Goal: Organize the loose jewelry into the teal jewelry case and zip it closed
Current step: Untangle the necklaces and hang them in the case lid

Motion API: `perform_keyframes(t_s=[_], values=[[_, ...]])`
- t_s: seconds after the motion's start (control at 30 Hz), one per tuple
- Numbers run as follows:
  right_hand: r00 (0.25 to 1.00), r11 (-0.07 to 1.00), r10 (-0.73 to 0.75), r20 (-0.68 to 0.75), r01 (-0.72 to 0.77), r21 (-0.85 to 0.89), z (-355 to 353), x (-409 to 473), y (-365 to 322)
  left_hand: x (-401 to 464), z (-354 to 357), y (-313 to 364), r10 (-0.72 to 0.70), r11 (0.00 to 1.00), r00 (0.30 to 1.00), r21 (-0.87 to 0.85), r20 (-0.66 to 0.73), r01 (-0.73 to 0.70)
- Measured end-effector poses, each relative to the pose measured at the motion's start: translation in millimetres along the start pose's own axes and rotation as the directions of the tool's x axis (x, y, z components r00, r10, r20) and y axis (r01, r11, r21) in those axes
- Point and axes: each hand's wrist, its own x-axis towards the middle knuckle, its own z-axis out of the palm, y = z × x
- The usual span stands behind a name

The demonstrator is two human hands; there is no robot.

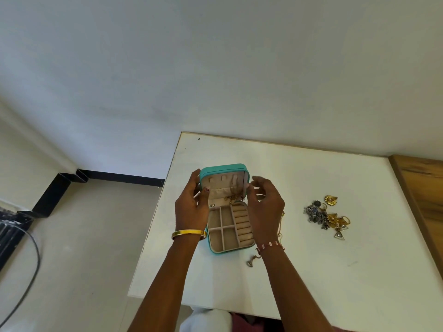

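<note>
Standing open near the left edge of the white bench (299, 271), the teal jewelry case (224, 167) has its lid upright. The left hand (191, 207) holds the lid's left edge, thumb curled onto the lining; the right hand (265, 207) hovers at the right edge, fingers loosely spread, gripping nothing. A gold chain (233, 196) hangs inside the lid (thin, limp, likely to tangle), best pinched near its clasp. The loose jewelry pile (327, 215) lies well apart to the right; a small pendant (251, 262) sits by the case's front corner.
</note>
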Motion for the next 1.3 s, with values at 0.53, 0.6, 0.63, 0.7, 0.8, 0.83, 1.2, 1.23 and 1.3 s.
perform_keyframes(t_s=[0.53,0.6,0.63,0.7,0.8,0.83,1.2,1.23,1.3], values=[[0.999,0.998,0.035,-0.014,-0.034,0.05,-38.8,-8.7,19.4,-36.0,0.4,-4.0,-0.109,0.993,0.966,-0.068,-0.233,0.095],[0.996,0.995,0.082,-0.03,-0.08,0.062,-60.9,-18.9,29.2,-58.7,3.2,-5.7,-0.087,0.993,0.952,-0.106,-0.292,0.058],[0.993,0.992,0.11,-0.036,-0.107,0.064,-72.4,-25.3,35.0,-70.4,5.9,-7.3,-0.073,0.992,0.95,-0.117,-0.303,0.039],[0.984,0.984,0.17,-0.048,-0.167,0.056,-92.7,-38.9,46.9,-90.7,12.7,-10.7,-0.053,0.993,0.955,-0.115,-0.291,0.02],[0.973,0.974,0.226,-0.034,-0.227,-0.024,-114.4,-61.3,60.9,-116.2,26.4,-16.0,-0.078,0.993,0.974,-0.106,-0.212,0.056],[0.972,0.971,0.234,-0.018,-0.234,-0.053,-117.2,-67.8,64.7,-123.1,30.7,-17.3,-0.096,0.991,0.979,-0.11,-0.18,0.076],[0.934,0.874,-0.041,0.355,0.206,-0.44,-102.4,-93.7,71.0,-143.5,41.8,-22.3,-0.102,0.995,0.994,0.018,-0.034,0.103],[0.923,0.85,-0.057,0.381,0.245,-0.466,-100.5,-95.1,69.9,-143.7,42.7,-22.7,-0.096,0.995,0.995,0.025,-0.027,0.097],[0.91,0.804,-0.085,0.407,0.304,-0.511,-97.4,-97.5,68.2,-144.3,44.5,-23.8,-0.074,0.996,0.997,0.041,-0.003,0.074]])
